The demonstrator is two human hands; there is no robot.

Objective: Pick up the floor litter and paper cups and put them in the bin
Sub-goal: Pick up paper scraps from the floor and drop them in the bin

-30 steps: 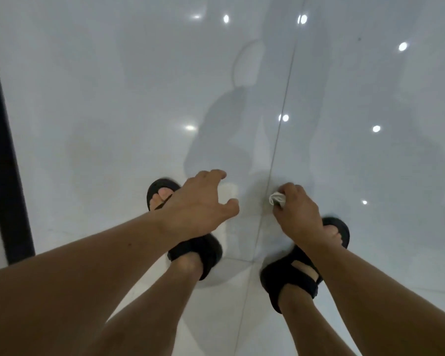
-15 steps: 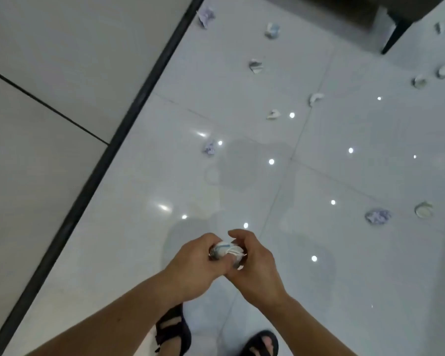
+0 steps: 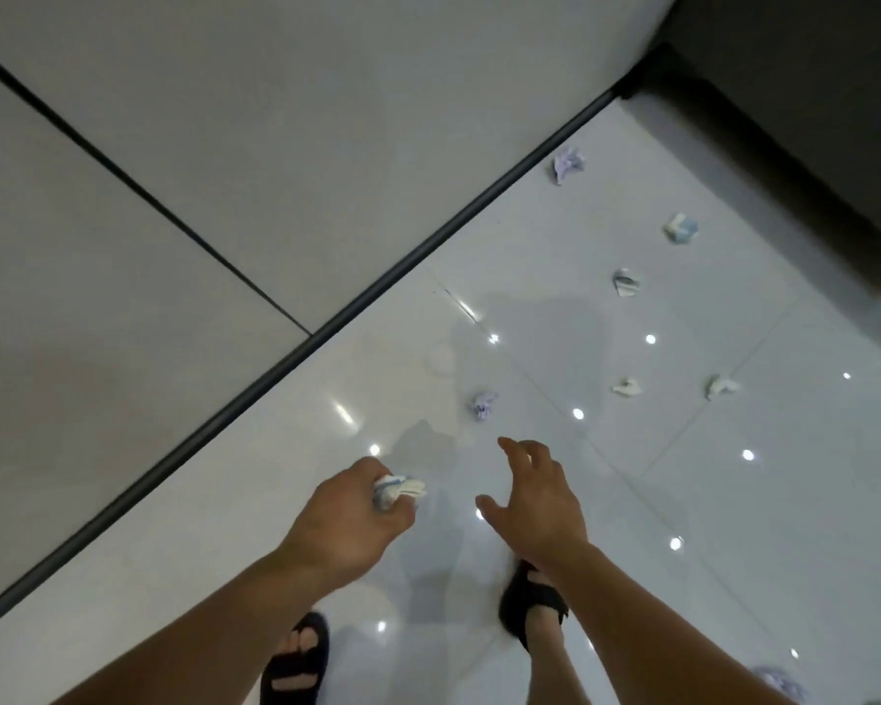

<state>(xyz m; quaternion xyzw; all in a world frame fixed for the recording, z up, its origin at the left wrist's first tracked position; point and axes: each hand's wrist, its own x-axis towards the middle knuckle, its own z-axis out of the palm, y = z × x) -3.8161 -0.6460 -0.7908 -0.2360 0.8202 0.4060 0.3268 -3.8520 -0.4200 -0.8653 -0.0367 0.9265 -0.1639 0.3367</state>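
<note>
One wad held, loose litter ahead, no bin in sight.
Left hand [image 3: 347,521] clamps its fingers on a crumpled white-and-blue paper wad [image 3: 399,489] that pokes out past the grip; reaching for more with that hand could, in my judgement, shake it free. Right hand [image 3: 535,501] hangs empty, fingers spread apart. Beyond, a crumpled lilac paper ball [image 3: 483,404] lies on the glossy white tiled floor [image 3: 733,501], white paper scraps [image 3: 626,387] farther off. No container shows, so contents cannot be checked.

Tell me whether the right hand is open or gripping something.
Open. The right hand is splayed and holds nothing.
</note>
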